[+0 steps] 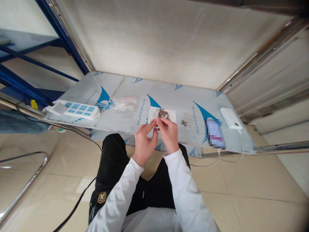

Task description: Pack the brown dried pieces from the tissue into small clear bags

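Note:
Both of my hands meet over the front edge of the shelf, fingertips close together. My left hand (pixel 145 139) is pinched, its fingers reaching toward those of the other hand. My right hand (pixel 169 132) also pinches at the same spot. Whatever lies between the fingertips is too small or hidden to name. Just beyond them, a heap of small dark brown pieces (pixel 163 113) rests on a white sheet of paper (pixel 172 116). To the right lies a small clear plastic bag (pixel 188 120) with a few brown pieces in it.
Clear zip bags (pixel 126 103) lie left of the paper. A white power strip (pixel 77 109) sits at the far left. On the right are a phone (pixel 215 133), blurred out, and a white power bank (pixel 231 118) with a cable. A metal post (pixel 253 58) stands behind.

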Demonstrator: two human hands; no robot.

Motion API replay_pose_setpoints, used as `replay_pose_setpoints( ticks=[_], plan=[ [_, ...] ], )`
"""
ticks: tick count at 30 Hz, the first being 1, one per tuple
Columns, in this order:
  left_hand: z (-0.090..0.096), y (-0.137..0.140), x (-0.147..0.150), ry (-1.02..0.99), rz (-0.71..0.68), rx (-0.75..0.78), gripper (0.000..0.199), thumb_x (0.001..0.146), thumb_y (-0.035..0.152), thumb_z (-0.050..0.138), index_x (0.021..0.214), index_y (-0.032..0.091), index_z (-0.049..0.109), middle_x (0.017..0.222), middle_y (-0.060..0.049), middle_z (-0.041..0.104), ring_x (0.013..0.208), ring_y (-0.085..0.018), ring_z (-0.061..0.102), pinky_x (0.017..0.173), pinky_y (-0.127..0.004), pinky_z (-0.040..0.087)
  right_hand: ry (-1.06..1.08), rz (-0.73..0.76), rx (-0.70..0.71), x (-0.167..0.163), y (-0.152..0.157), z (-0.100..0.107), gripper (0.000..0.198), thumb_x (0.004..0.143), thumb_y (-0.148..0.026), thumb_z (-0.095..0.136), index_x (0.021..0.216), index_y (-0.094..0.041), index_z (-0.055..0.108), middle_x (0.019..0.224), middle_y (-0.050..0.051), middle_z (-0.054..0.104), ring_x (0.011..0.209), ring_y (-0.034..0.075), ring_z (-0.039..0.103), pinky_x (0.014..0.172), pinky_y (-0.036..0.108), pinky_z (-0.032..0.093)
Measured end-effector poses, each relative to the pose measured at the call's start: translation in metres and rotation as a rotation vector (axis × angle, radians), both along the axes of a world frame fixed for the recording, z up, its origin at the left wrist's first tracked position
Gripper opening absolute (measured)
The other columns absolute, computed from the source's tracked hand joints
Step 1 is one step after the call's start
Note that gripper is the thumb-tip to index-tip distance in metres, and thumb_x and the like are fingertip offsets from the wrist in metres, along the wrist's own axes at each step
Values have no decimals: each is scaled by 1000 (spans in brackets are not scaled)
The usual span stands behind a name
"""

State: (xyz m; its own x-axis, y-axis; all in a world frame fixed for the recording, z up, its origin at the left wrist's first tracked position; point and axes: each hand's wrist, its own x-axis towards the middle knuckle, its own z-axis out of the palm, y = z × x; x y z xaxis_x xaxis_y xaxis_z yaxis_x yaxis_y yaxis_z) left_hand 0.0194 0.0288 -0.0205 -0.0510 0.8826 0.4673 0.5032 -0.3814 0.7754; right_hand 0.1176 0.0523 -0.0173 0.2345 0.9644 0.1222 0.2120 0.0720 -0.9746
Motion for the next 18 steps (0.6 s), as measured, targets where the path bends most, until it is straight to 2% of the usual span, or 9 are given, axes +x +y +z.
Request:
replay_pose_setpoints(
  ticks=[2, 4, 6, 8, 12, 14, 16, 17, 18],
  plan=[
    [-1, -1, -4, -54, 70, -41, 28, 85, 19, 54, 109, 22, 68, 106, -6, 72, 94, -18, 67, 82, -32, 52, -35, 29, -19, 9, -2, -3, 28, 84, -42, 55, 88, -18, 69, 82, 5, 73, 66, 19, 68, 64, 30, 54],
    [-2, -2, -5, -41, 146, -53, 24, 85, 24, 56, 103, 20, 70, 100, -7, 73, 90, -19, 68, 80, -33, 52, -110, -30, 6, 14, -6, -4, 24, 84, -37, 57, 97, -18, 65, 79, 4, 73, 63, 18, 68, 64, 30, 53],
    [-1, -6, -3, 35, 164, -25, 22, 83, 25, 59, 100, 20, 71, 99, -7, 73, 89, -21, 67, 82, -36, 50, -241, -89, 67, 15, -10, -1, 21, 85, -30, 56, 102, -20, 62, 78, 3, 72, 63, 17, 67, 66, 29, 51],
    [1, -11, -1, 119, 141, 25, 22, 81, 24, 60, 101, 21, 70, 101, -6, 73, 90, -22, 65, 86, -39, 46, -395, -54, 119, 16, -14, 3, 16, 85, -22, 51, 94, -21, 64, 78, 2, 70, 65, 16, 65, 67, 28, 50],
    [7, -16, -2, 184, -22, 110, 29, 79, 24, 63, 108, 24, 64, 100, -4, 71, 97, -23, 60, 91, -41, 41, -531, 91, 136, 30, -19, 15, 24, 81, -13, 49, 85, -19, 72, 82, 5, 70, 72, 16, 64, 69, 27, 48],
    [11, -11, -6, 167, -154, 102, 51, 74, 33, 68, 122, 22, 53, 117, -9, 64, 111, -26, 55, 96, -42, 40, -528, 196, 105, 42, -22, 22, 25, 80, -12, 50, 88, -19, 73, 82, 4, 70, 70, 15, 63, 67, 26, 47],
    [12, -4, -8, 161, -308, 59, 84, 65, 43, 75, 135, 19, 38, 136, -15, 49, 124, -30, 45, 101, -44, 37, -527, 364, 48, 53, -26, 29, 25, 80, -13, 52, 89, -21, 74, 80, 2, 71, 65, 14, 61, 64, 25, 46],
    [12, 0, -8, 166, -387, 27, 93, 60, 46, 78, 138, 19, 33, 140, -16, 45, 127, -31, 43, 103, -45, 36, -524, 444, 20, 57, -27, 31, 24, 81, -15, 52, 89, -21, 74, 79, 1, 71, 64, 13, 60, 63, 25, 46],
    [11, 3, -7, 172, -455, -8, 94, 59, 46, 79, 137, 20, 34, 139, -15, 45, 127, -31, 43, 103, -45, 36, -522, 499, -1, 60, -28, 34, 23, 81, -16, 53, 88, -21, 74, 79, 1, 71, 64, 13, 60, 62, 24, 45]
  ],
)
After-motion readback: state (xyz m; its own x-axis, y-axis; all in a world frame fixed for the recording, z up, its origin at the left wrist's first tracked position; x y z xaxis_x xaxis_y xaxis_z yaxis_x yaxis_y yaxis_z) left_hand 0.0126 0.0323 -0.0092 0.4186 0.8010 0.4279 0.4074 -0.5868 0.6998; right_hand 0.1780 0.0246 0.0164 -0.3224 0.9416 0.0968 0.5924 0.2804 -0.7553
